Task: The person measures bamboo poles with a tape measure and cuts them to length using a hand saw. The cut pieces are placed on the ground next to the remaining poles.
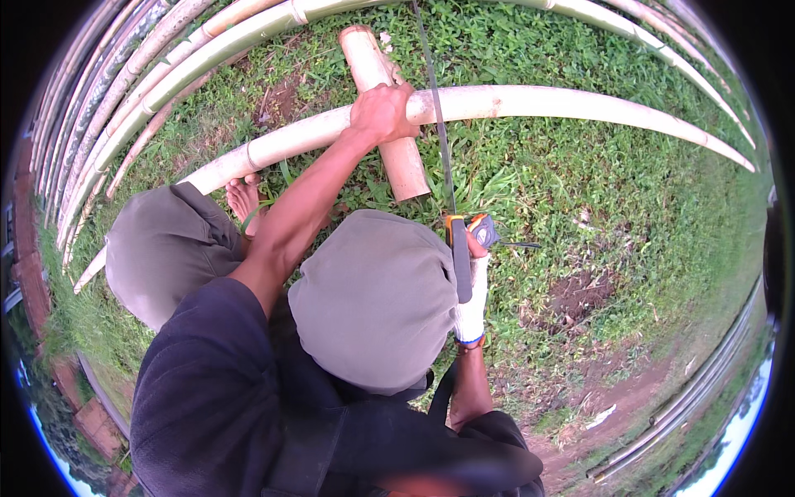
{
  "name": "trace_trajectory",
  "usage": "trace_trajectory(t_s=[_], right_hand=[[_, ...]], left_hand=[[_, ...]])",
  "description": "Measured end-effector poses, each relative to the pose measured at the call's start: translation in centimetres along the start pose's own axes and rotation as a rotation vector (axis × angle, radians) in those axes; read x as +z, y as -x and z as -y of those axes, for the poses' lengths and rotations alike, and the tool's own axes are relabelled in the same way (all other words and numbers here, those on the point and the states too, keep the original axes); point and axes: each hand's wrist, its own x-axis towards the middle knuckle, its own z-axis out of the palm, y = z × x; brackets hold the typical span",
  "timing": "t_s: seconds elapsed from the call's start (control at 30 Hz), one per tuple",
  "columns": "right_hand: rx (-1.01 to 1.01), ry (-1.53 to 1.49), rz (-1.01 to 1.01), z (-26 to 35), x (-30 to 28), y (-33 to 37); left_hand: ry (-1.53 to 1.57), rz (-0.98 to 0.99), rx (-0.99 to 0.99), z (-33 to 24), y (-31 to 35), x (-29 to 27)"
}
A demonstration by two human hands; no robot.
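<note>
A long pale bamboo pole (546, 103) crosses in front of me, over a short, thick bamboo piece (403, 170) lying on the grass. My bare left hand (383, 113) is closed around the pole where the two cross. Just right of that hand, the thin blade of a handsaw (441, 137) lies across the pole; how deep it sits cannot be seen. My right hand (474, 311), in a white glove with a blue cuff, grips the saw's dark handle with orange trim. Beside its fingers is a grey-and-orange tape measure (483, 230); what supports it is unclear.
Several long bamboo poles (124, 124) lie side by side at the far left, with more curving along the far edge. My bare foot (243, 199) is beside the pole, near my bent knees. Further thin poles (687, 410) lie at the lower right, past bare soil (580, 296).
</note>
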Motion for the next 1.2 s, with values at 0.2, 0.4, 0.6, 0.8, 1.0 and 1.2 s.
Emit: trace_trajectory(t_s=[0.2,0.4,0.6,0.8,1.0,1.2], right_hand=[[0.082,-0.132,0.016,-0.7,0.3,-0.1],[0.433,-0.356,-0.097,0.1,-2.9,8.3],[0.122,-0.212,-0.003,0.1,0.2,-3.4],[0.598,-0.505,-0.101,2.3,-3.9,10.4],[0.047,-0.149,0.005,0.6,0.6,-4.2],[0.127,-0.13,0.011,-0.5,-1.1,2.9]], left_hand=[[0.011,0.136,-0.037,0.7,-0.4,-0.8],[0.022,0.108,-0.062,1.3,0.0,-0.3],[-0.001,0.073,-0.012,0.7,-0.9,-0.5],[0.027,0.188,-0.058,2.5,-0.9,-0.8],[0.013,0.109,-0.05,-0.3,-0.8,-1.1],[0.051,0.18,-0.05,3.3,-1.5,-1.2]])
